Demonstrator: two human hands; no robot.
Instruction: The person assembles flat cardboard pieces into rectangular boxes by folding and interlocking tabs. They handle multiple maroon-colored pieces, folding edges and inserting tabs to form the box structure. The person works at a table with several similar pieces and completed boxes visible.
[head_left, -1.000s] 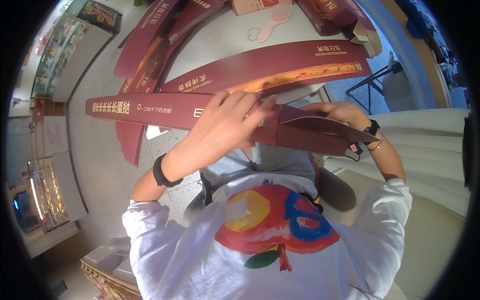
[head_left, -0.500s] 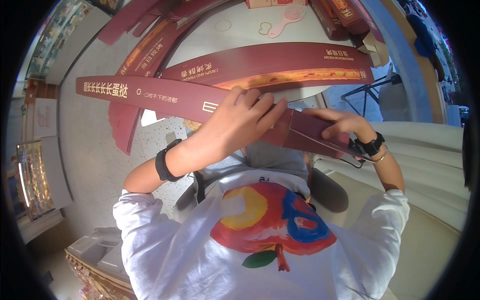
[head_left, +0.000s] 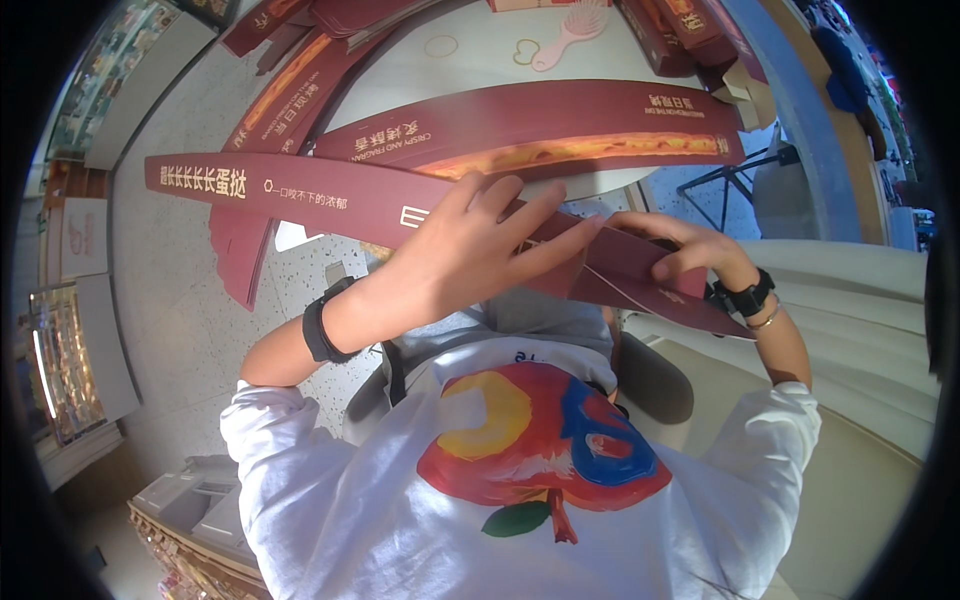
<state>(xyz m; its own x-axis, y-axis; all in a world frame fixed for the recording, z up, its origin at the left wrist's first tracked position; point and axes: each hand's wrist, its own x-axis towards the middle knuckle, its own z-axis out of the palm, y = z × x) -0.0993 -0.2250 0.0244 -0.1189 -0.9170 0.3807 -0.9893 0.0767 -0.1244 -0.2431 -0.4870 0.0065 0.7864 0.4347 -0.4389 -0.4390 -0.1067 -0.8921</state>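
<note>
A long, narrow maroon cardboard box (head_left: pixel 375 203) lies slantwise across my lap, its right end folded partly open into flaps. My left hand (head_left: pixel 465 235) wraps over the box near that end, its index finger reaching to the fold. At the right end, my right hand (head_left: pixel 690 250) grips a flap, thumb on top and the other fingers partly hidden behind it. A lower flap (head_left: pixel 690 310) sticks out past my right wrist. Just beyond the held box, another long maroon box (head_left: pixel 530 125) with a pastry picture lies on the white round table (head_left: pixel 400 92).
More maroon boxes (head_left: pixel 290 105) are stacked at the far left, and others (head_left: pixel 665 40) stand at the far right. A pink hairbrush (head_left: pixel 568 38) and a heart-shaped ring (head_left: pixel 525 52) lie on the table. A pale cushioned bench (head_left: pixel 850 400) is at my right.
The held box has shifted slightly left. My left hand's fingers have stretched further right toward the fold. The lower end flap has swung out a little wider from the upper flap.
</note>
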